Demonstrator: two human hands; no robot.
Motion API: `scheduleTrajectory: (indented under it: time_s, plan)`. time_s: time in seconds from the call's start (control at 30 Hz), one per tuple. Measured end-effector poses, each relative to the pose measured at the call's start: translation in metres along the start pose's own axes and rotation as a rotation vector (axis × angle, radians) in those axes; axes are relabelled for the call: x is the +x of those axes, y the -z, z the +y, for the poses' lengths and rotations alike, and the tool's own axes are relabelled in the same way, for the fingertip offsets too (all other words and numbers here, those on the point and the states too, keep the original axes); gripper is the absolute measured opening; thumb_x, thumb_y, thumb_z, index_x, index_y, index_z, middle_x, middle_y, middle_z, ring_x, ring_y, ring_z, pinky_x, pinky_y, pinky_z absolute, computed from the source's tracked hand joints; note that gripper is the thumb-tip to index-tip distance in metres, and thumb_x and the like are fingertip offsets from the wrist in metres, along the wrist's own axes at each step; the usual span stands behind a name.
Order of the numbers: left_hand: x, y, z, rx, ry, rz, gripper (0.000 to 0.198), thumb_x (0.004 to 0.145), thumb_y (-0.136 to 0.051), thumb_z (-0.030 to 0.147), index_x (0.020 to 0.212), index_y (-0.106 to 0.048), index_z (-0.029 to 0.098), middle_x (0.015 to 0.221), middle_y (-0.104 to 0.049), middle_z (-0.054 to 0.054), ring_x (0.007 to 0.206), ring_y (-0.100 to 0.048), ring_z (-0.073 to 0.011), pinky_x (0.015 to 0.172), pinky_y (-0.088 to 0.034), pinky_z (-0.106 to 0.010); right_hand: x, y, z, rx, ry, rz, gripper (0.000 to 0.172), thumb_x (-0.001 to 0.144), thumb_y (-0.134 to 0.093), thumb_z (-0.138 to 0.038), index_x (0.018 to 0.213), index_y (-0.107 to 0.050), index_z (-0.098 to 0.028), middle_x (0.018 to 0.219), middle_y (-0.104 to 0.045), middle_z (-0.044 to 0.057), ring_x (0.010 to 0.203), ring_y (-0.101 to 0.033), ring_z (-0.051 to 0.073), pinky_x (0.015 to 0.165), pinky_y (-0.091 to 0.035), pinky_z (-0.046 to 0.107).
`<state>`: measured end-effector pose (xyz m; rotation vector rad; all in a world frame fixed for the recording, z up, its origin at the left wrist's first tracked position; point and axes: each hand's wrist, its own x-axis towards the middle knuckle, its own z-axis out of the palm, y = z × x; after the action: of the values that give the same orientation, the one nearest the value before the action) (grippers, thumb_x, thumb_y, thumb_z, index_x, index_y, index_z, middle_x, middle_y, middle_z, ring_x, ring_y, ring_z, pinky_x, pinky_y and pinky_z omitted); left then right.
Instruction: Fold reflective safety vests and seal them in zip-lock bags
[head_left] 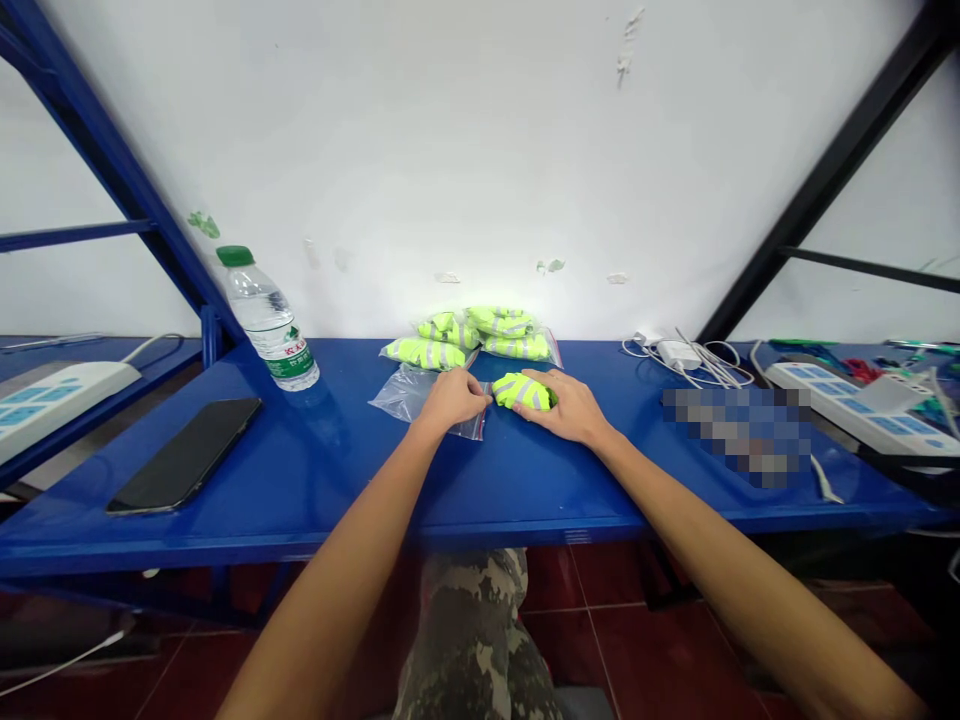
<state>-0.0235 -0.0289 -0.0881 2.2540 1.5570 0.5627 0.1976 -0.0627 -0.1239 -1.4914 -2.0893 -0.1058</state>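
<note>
Pinching an empty-looking clear bag (409, 390) with my left hand (453, 398), right hand (568, 405) cupping a yellow bundle (516, 389) not yet bagged mid-table, I see other bundles (426, 353) already bagged near the table's (525, 490) back edge.

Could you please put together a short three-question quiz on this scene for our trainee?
1. True or false: the right hand is on a yellow-green bundle with grey stripes.
2. Multiple choice: what are the left hand's fingertips at?
a) the black phone
b) the edge of a clear plastic bag
c) the white charger
3. Fill in: the water bottle has a ____ cap.

Key: 1. True; 2. b; 3. green.
</note>
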Motion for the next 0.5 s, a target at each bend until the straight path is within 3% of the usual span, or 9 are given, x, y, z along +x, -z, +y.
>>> scheduleTrajectory:
  time_s: [0.1, 0.2, 0.37, 0.5]
  plan:
    - [-0.001, 0.006, 0.001, -0.002, 0.045, -0.012, 0.025, 0.065, -0.075, 0.039, 0.072, -0.076, 0.016, 0.073, -0.073, -0.006, 0.074, -0.065, -0.0202, 0.068, -0.047, -0.028, -0.001, 0.0, 0.0, 0.0, 0.0, -0.003, 0.069, 0.082, -0.055, -0.068, 0.136, -0.056, -0.025, 0.11, -0.067, 0.009, 0.101, -0.064, 0.027, 0.089, -0.05, 0.037]
    - [-0.002, 0.012, -0.002, -0.048, 0.075, -0.055, 0.023, 0.067, -0.074, 0.037, 0.075, -0.077, 0.016, 0.074, -0.073, -0.006, 0.074, -0.065, -0.0191, 0.065, -0.046, -0.027, -0.001, 0.0, -0.001, 0.001, -0.011, 0.006, 0.069, 0.082, -0.055, -0.068, 0.136, -0.056, -0.026, 0.11, -0.067, 0.009, 0.1, -0.064, 0.026, 0.088, -0.05, 0.037]
    - [0.0, 0.014, -0.015, -0.133, -0.003, -0.117, 0.02, 0.074, -0.066, 0.03, 0.08, -0.079, 0.016, 0.08, -0.076, -0.005, 0.078, -0.067, -0.0192, 0.071, -0.048, -0.026, -0.001, -0.001, 0.0, 0.018, -0.014, 0.014, 0.069, 0.082, -0.056, -0.068, 0.136, -0.056, -0.025, 0.11, -0.067, 0.008, 0.1, -0.065, 0.026, 0.088, -0.05, 0.037]
    - [-0.002, 0.014, -0.012, -0.133, -0.028, -0.173, 0.022, 0.073, -0.06, 0.021, 0.082, -0.079, 0.015, 0.081, -0.076, -0.005, 0.078, -0.068, -0.0196, 0.071, -0.049, -0.024, -0.001, -0.002, -0.001, 0.014, -0.019, 0.019, 0.068, 0.082, -0.056, -0.068, 0.135, -0.057, -0.026, 0.111, -0.067, 0.008, 0.1, -0.065, 0.026, 0.088, -0.05, 0.037]
